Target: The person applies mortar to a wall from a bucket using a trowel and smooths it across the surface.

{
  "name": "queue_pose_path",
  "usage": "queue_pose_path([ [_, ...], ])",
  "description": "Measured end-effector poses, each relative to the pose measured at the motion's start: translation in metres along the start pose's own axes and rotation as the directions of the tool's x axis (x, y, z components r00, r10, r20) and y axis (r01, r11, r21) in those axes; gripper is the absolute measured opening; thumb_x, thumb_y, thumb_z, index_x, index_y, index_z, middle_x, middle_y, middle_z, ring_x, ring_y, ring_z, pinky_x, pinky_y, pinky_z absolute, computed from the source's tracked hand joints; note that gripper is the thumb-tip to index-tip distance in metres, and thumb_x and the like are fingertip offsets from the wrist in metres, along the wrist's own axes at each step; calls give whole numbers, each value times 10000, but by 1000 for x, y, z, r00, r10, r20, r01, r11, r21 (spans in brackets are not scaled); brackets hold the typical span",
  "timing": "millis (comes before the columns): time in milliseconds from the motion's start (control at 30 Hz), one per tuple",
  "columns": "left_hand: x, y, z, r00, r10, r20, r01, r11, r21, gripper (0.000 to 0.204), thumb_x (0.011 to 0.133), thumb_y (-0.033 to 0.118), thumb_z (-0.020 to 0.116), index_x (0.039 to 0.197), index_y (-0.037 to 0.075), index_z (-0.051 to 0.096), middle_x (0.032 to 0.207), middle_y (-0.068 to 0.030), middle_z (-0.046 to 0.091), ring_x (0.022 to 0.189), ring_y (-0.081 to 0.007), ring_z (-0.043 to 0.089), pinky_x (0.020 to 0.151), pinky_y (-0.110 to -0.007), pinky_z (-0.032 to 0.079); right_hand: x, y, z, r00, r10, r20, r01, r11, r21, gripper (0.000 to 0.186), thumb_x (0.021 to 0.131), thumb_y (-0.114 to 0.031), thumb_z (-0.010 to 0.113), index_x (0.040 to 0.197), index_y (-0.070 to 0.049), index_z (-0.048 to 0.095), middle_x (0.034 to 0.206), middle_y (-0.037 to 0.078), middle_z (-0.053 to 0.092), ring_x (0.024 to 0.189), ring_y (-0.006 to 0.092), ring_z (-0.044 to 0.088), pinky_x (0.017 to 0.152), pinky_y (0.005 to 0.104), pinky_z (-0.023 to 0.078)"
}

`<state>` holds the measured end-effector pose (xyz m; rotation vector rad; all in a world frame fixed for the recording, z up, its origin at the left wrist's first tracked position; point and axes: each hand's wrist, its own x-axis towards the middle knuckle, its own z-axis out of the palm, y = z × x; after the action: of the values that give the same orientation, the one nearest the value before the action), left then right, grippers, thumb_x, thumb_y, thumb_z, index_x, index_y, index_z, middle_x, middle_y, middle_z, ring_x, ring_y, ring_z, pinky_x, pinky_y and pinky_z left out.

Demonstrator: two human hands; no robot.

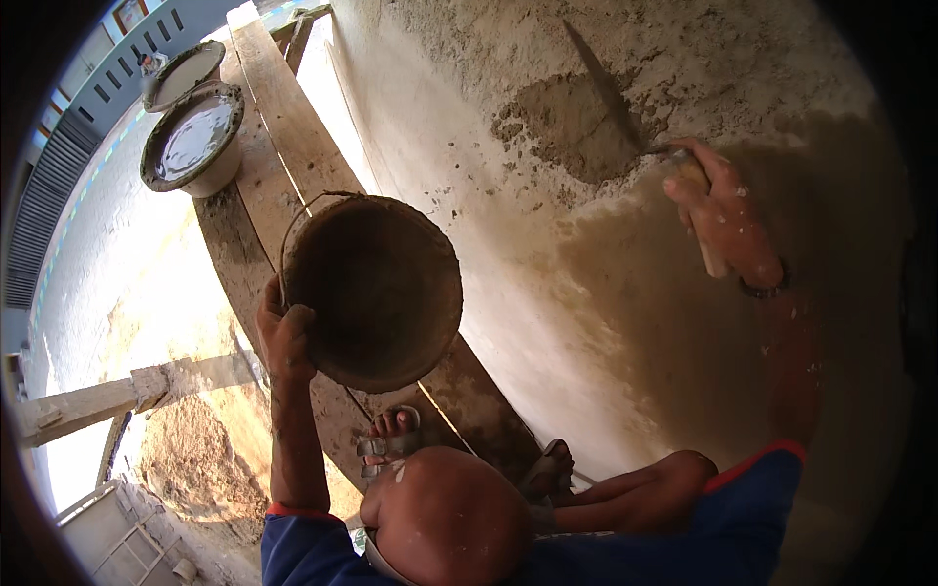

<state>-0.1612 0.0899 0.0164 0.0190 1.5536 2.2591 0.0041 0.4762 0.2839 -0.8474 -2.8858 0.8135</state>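
My left hand (288, 332) is closed on the rim and wire handle of a mortar-coated bucket (374, 283), held tilted over the planks with its dark inside showing; how much it holds is unclear. My right hand (725, 210) grips a trowel's wooden handle (692, 172) against the rough wall (528, 293) at the right; the blade is edge-on and hard to make out. A patch of wet mortar (562, 127) is on the wall just beside it.
I squat on a plank scaffold (264, 127). Two mortar-rimmed tubs (191, 142) stand farther along it, the nearer with watery liquid. A timber crossbar (88, 408) juts at the left above a sand heap (195, 454). A person (149, 65) is beyond a railing.
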Motion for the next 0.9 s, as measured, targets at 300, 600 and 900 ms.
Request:
queue_pose_path([
  [300,-8,20,57,992,78,104,-124,810,573,564,675,68,569,1222,-71,556,1059,-185,665,971,-257,645,914,-342,487,3,-20,218,811,-463,358,554,408,-726,276,848,-127,595,1116,-61,592,848,138,615,823,282,635,713,411,519],
  [600,-25,10,80,949,134,285,-289,727,623,586,657,53,596,1242,31,601,1209,-213,636,1235,-359,555,1057,-399,418,-5,37,266,777,-286,561,579,674,-458,237,794,-151,625,1024,-95,634,806,141,644,739,340,653,639,386,534],
  [900,-29,21,73,975,118,187,-192,872,450,571,662,20,582,1232,-19,598,1159,-187,660,1161,-260,609,1029,-349,440,-50,36,286,804,-407,434,414,906,84,266,840,-212,595,1071,-83,586,999,138,654,888,320,649,740,430,526],
])
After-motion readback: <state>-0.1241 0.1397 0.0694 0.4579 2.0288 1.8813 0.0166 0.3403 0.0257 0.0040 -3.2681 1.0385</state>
